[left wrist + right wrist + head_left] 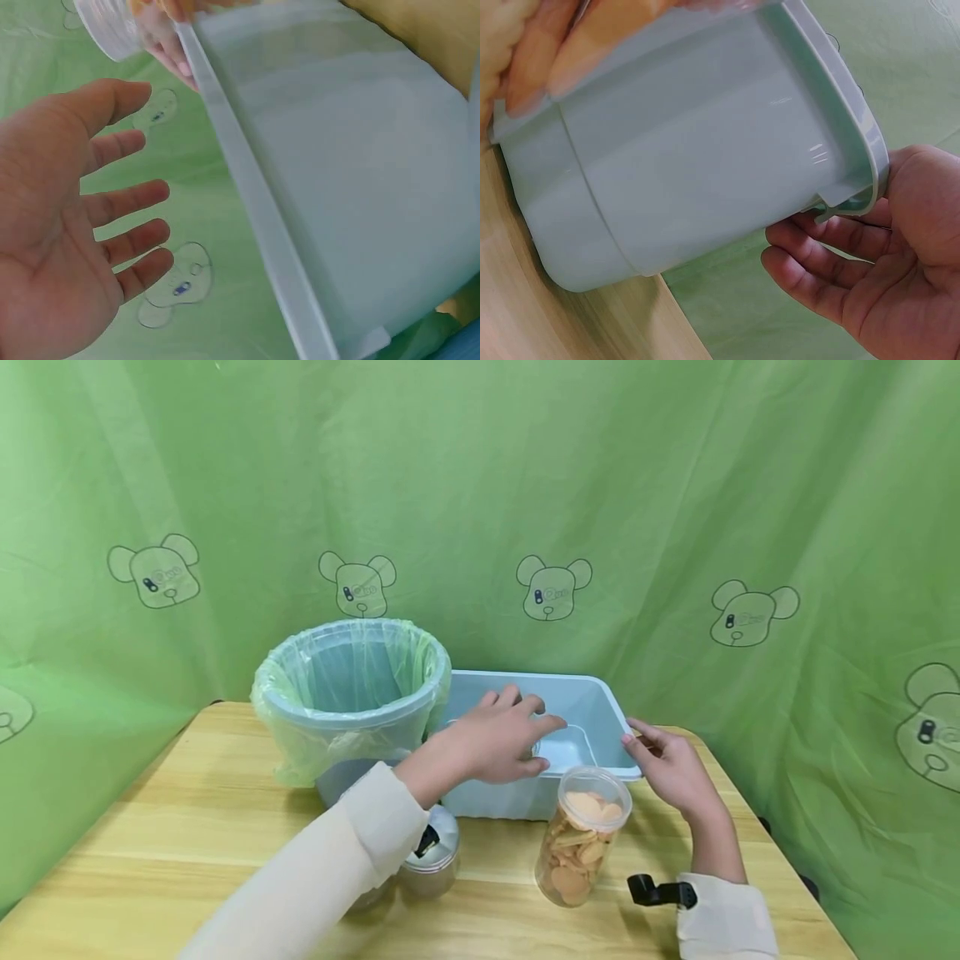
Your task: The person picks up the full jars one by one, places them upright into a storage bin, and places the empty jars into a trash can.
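A light-blue rectangular plastic bin [495, 797] stands on the table. My left hand [501, 742] hovers over the bin's front rim with fingers spread and nothing held, as the left wrist view also shows. At the bin's right end, my right hand [672, 768] grips the rim; in the right wrist view the fingers [817, 274] curl under the lip beside the bin's end wall [690, 165]. Between my forearms, in front of the bin, a clear jar of round orange biscuits [573, 864] stands slightly tilted in the head view.
A blue round wastebasket [356, 720] lined with a thin green bag stands left of the bin. Partly behind my left sleeve is a canister with a grey lid [442, 835]. Wooden table [165, 835]; a green curtain [457, 485] hangs close behind.
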The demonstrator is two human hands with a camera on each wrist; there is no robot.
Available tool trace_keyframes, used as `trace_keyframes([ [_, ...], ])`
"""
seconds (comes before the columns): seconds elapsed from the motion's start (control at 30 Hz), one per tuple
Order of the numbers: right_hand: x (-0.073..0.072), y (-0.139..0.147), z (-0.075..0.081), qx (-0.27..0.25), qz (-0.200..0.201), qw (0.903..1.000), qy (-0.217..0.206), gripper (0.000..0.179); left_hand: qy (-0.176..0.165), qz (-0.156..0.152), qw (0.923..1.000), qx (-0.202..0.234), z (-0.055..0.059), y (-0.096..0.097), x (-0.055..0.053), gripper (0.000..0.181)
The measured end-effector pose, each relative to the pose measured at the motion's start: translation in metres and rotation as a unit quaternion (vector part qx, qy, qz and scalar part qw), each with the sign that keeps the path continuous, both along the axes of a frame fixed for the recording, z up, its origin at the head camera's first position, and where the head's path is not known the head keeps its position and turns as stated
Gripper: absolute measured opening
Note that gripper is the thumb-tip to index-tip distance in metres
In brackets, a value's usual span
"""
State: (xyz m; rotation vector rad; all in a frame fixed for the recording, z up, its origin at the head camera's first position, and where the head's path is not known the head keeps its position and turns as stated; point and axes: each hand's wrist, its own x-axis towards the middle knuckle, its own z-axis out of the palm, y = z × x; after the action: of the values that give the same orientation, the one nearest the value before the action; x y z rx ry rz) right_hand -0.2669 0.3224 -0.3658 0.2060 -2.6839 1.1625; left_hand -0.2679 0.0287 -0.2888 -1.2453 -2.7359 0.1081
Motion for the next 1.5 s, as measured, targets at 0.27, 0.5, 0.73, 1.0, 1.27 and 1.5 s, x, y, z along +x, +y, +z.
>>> trace_keyframes([
  [0.27,0.001,0.0,-0.001,-0.003,0.001,1.0,0.003,0.061,0.022,-0.032,0.9992,-0.01,0.006,-0.001,0.017,0.062],
  [0.5,0.0,0.002,-0.001,-0.004,-0.001,1.0,-0.002,0.062,0.043,-0.062,0.9971,-0.009,0.012,-0.004,0.035,0.06],
  [0.73,0.0,0.001,0.0,-0.007,0.002,1.0,0.0,0.061,0.064,-0.076,0.9948,-0.022,0.011,0.001,0.049,0.062],
  [1.0,0.0,0.001,0.0,-0.007,0.0,1.0,-0.002,0.06,0.046,-0.084,0.9948,-0.034,0.002,0.01,0.055,0.066],
  [1.27,0.001,0.001,-0.001,-0.007,0.0,1.0,0.0,0.06,0.029,-0.098,0.9946,-0.018,-0.004,0.022,0.054,0.067],
  [1.5,-0.001,0.002,-0.002,-0.007,0.002,1.0,0.001,0.06,0.017,-0.105,0.9941,-0.019,-0.008,0.032,0.054,0.069],
])
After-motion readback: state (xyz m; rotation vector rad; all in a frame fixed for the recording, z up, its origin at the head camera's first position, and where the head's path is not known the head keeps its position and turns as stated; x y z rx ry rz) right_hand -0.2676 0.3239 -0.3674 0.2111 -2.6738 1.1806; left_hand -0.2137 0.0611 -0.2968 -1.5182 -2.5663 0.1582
